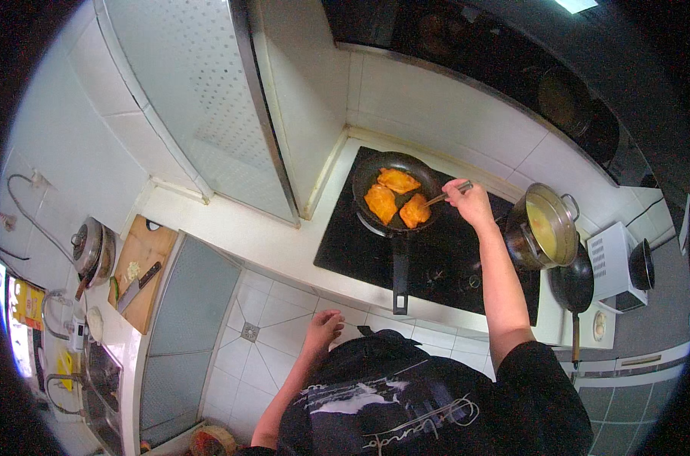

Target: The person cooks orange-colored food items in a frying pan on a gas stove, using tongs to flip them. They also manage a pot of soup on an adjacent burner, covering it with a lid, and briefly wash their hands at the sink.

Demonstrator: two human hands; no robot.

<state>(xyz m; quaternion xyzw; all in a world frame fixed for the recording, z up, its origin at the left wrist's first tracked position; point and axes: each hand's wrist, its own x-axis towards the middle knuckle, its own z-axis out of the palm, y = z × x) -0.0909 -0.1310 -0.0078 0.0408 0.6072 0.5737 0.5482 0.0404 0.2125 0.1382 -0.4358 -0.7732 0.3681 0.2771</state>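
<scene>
My right hand (469,202) grips a pair of chopsticks (435,199) over the black frying pan (379,161). Their tips reach the rightmost of three orange-brown pieces of food (414,211), which look like coated meat fillets. The other two, an upper piece (398,180) and a left piece (381,203), lie flat in the pan. The pan rests on a black glass cooktop (345,245), its handle (400,273) pointing towards me. Low at my side, my left hand (323,328) hangs with loosely bent fingers and nothing visible in it, away from the counter edge.
A steel pot (541,225) of yellowish liquid stands right of my forearm, beside a dark wok (573,285). Leftward, a kitchen knife (139,286) and chopped pale food (132,271) lie on a wooden cutting board (148,245), near a lidded pot (94,251). A range hood (481,74) overhangs the cooktop.
</scene>
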